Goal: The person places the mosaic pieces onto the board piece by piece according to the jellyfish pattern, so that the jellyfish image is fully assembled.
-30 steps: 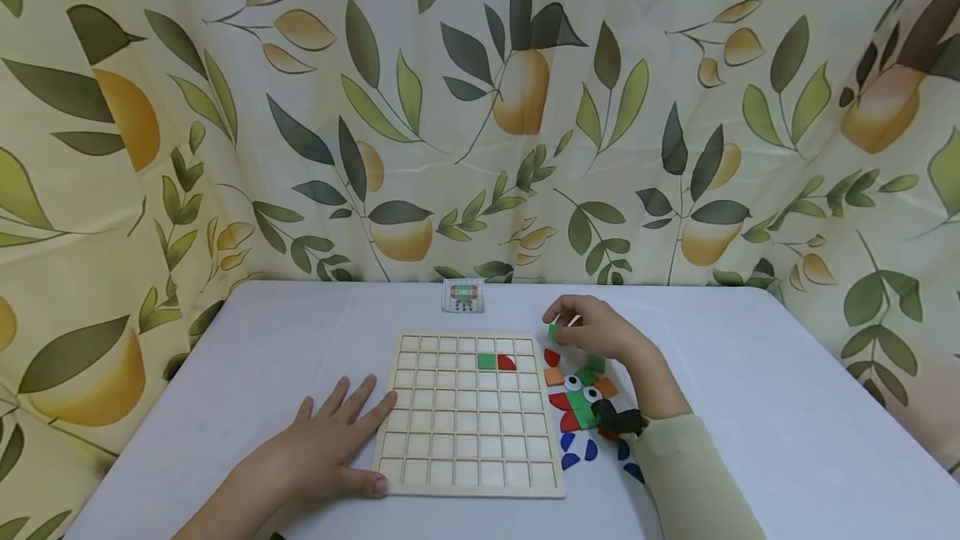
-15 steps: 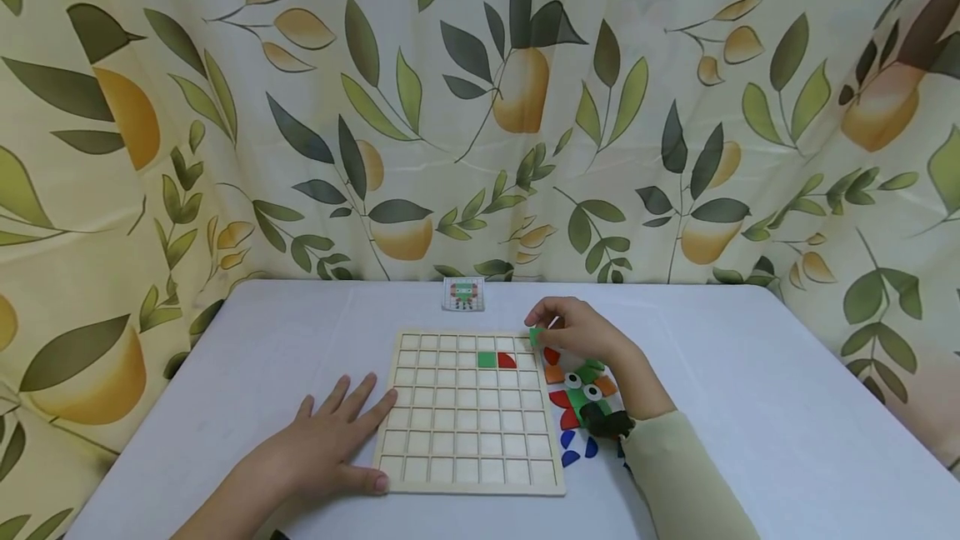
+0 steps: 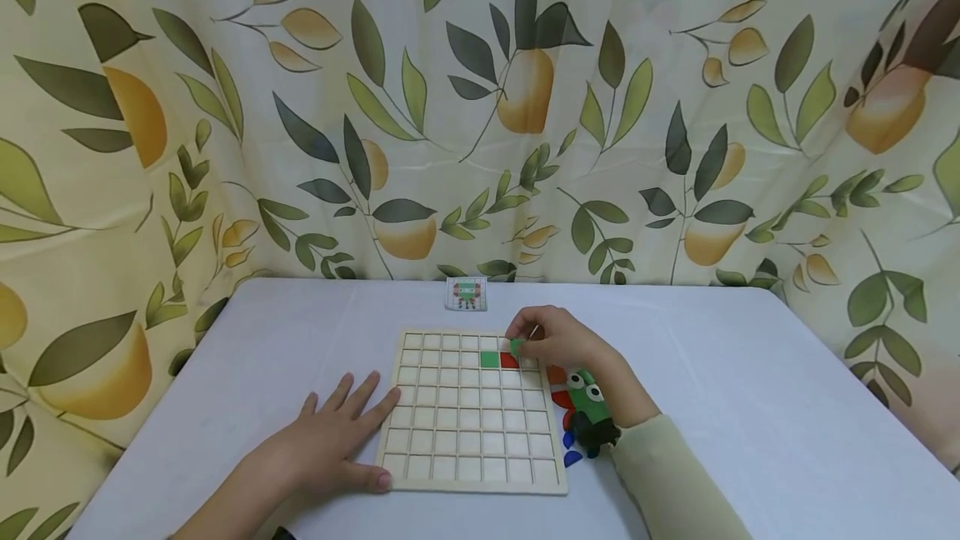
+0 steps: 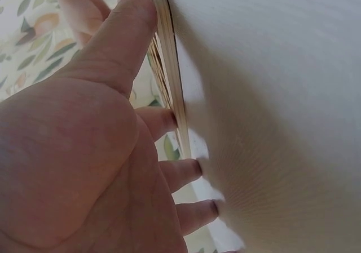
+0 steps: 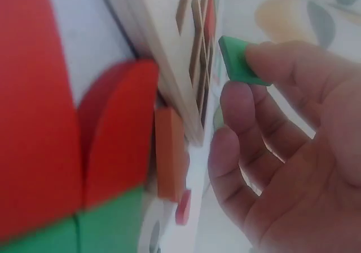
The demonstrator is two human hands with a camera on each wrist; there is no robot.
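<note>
My right hand (image 3: 558, 338) pinches a green square tile (image 5: 240, 61) between thumb and fingers, over the upper right of the wooden grid board (image 3: 450, 444). In the head view this tile overlaps a red quarter-round tile (image 3: 509, 361) that sits in a cell of the board's second row. Just left of it, a green square (image 3: 489, 359) fills another cell. My left hand (image 3: 322, 448) lies flat with fingers spread, its thumb and index fingertip at the board's left edge. The left wrist view shows the thumb (image 4: 127, 33) against the board's side.
Right of the board lie loose red, green, orange and blue tiles (image 3: 573, 458) and round eye pieces (image 3: 595, 392), partly hidden by the right wrist. A small picture card (image 3: 466, 294) stands behind the board on the white table (image 3: 720, 373). A patterned curtain (image 3: 480, 215) hangs behind.
My right hand has carried the green square tile leftward, from beside the board's upper right corner to over its grid. The left hand keeps its place at the board's edge.
</note>
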